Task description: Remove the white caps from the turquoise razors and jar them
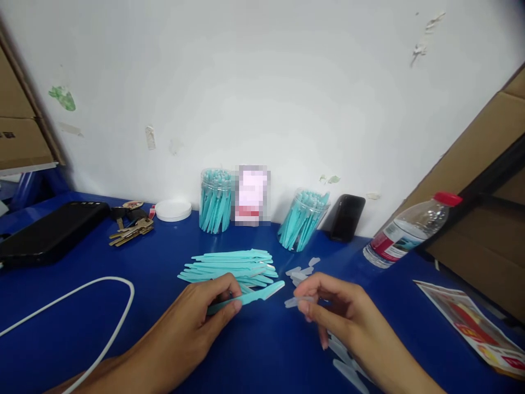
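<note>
Between thumb and fingers, my left hand pinches a turquoise eyebrow razor, its bare blade end pointing right. My right hand pinches a small translucent blade cap, a short gap away from the razor's tip. Behind my left hand lies a pile of turquoise razors. Loose translucent caps are scattered behind my right hand, and more caps lie partly hidden under it.
Two clear jars of razors, one upright and one tilted, stand by the wall. A phone, a water bottle, keys, a white lid and a black power bank surround the work area. A white cable curves at left.
</note>
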Tool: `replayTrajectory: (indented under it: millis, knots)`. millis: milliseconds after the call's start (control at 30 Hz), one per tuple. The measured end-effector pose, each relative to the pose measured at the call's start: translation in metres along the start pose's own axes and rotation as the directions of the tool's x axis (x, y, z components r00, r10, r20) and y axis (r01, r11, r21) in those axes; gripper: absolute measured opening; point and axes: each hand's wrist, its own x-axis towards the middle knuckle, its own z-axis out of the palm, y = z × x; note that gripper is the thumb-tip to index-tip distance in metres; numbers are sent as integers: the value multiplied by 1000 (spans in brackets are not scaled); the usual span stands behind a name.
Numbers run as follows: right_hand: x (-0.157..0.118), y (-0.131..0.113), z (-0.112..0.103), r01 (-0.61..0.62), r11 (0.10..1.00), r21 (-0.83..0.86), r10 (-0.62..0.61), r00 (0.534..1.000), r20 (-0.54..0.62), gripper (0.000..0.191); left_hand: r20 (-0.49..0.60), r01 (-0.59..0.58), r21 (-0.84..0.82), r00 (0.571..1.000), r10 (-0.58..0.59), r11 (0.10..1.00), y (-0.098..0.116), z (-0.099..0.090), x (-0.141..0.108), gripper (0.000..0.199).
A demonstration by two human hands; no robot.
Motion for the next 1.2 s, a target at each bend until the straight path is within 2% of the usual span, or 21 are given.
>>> replayTrajectory:
  millis: [133, 233, 367, 567, 900, 1100, 1200]
  knots:
    - [6, 1, 2, -27, 991, 130, 31, 999, -28, 54, -1, -16, 36, 1000, 16, 999, 6, -1, -4, 33]
    - [8, 2, 1, -6, 987, 159, 14, 999, -44, 49, 15, -61, 66, 998, 60, 996, 7, -1, -5, 31]
    - [8, 2, 0, 8, 986, 169, 0, 999, -47, 43, 52, -138, 84, 990, 134, 987, 1, 0, -4, 39]
    - [8, 2, 2, 16, 979, 206, -11, 1000, -23, 46, 36, -128, 97, 991, 125, 987, -1, 0, -3, 40]
    - [6, 4, 8, -9, 962, 271, 0, 999, 32, 44, 83, -112, 117, 991, 103, 987, 1, 1, -5, 43]
    - [7, 2, -1, 37, 968, 249, -18, 997, -77, 28, 35, -76, 87, 997, 73, 993, 1, 0, -2, 43]
    - [9, 4, -2, 28, 970, 242, -10, 997, -74, 25, 28, -87, 91, 996, 85, 992, 0, -1, -1, 43]
